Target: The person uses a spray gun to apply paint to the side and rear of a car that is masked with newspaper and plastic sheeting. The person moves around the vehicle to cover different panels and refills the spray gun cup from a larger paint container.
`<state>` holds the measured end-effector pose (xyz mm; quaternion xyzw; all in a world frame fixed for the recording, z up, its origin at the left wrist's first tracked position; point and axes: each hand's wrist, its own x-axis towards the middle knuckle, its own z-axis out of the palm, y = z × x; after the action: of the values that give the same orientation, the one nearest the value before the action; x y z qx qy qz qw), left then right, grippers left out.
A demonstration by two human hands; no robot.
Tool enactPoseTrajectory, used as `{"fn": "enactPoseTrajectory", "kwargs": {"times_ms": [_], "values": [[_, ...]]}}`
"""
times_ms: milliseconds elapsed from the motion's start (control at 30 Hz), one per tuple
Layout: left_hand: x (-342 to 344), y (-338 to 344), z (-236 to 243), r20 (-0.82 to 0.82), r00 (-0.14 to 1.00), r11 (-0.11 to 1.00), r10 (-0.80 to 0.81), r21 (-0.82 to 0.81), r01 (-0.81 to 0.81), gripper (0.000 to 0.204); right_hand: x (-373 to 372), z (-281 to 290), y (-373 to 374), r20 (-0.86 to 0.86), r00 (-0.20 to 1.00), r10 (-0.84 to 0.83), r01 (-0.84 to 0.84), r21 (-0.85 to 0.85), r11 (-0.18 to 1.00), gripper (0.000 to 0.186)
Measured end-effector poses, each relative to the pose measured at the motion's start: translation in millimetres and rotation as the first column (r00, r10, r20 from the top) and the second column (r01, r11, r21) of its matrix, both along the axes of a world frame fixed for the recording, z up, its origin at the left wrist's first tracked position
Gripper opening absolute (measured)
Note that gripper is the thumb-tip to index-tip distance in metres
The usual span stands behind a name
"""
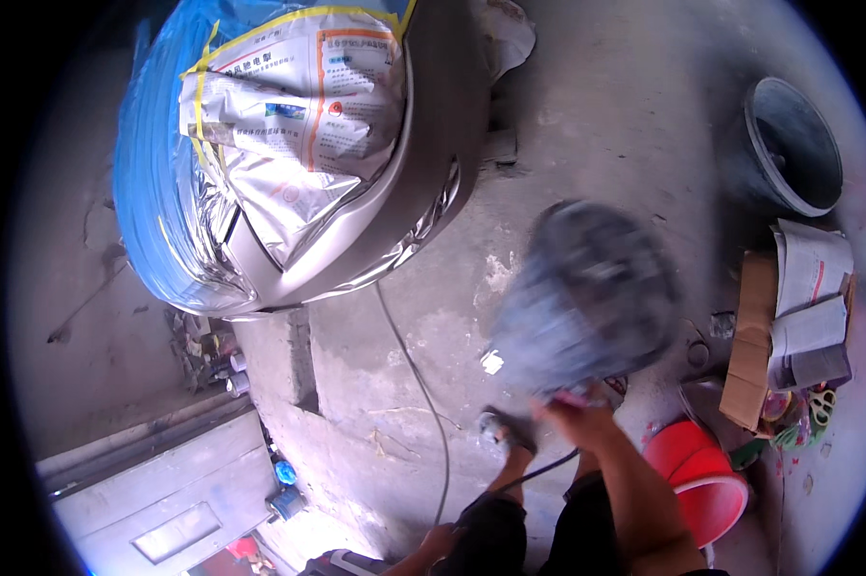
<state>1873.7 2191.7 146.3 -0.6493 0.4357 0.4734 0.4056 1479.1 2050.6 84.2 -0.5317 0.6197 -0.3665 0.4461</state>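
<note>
My right hand [577, 413] is closed on the lower edge of a large, rounded dark grey thing [586, 298]. Motion smears it, so its kind is unclear; its middle looks black. A black cable [538, 468] runs across my shins from near that hand toward my left hand [440, 540]. That hand is low beside my thigh and looks closed round the cable, though its fingers are partly hidden. Ahead on the left stands a silver-grey car [385, 202], its corner masked with printed paper [298, 115], yellow tape and blue plastic film [145, 192].
A grey hose or cord [409, 365] trails over the concrete floor from below the car. To the right are a black bucket [788, 144], a cardboard box [749, 336] with papers and scissors [821, 406], and a red bucket [706, 480]. A pale panel [174, 499] lies lower left.
</note>
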Motion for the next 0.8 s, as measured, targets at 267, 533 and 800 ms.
{"fn": "enactPoseTrajectory", "kwargs": {"times_ms": [267, 533, 800], "values": [[-34.6, 64.8, -41.8, -0.101, 0.995, 0.999, 0.017, 0.043, -0.012, 0.047, -78.8, -42.5, -63.7, 0.338, 0.373, -0.864, 0.684, 0.529, 0.502, 0.027], [-52.2, 70.8, -57.4, -0.173, 0.979, 0.979, -0.111, 0.151, 0.138, 0.048, 94.0, -147.2, 0.1, 0.233, 0.971, -0.042, -0.121, 0.641, 0.758, 0.044], [-65.1, 60.8, -66.3, 0.122, 0.992, 0.993, -0.031, 0.119, 0.017, 0.045, 55.8, -181.2, -66.3, 0.572, 0.418, -0.705, 0.612, 0.396, 0.684, 0.018]]}}
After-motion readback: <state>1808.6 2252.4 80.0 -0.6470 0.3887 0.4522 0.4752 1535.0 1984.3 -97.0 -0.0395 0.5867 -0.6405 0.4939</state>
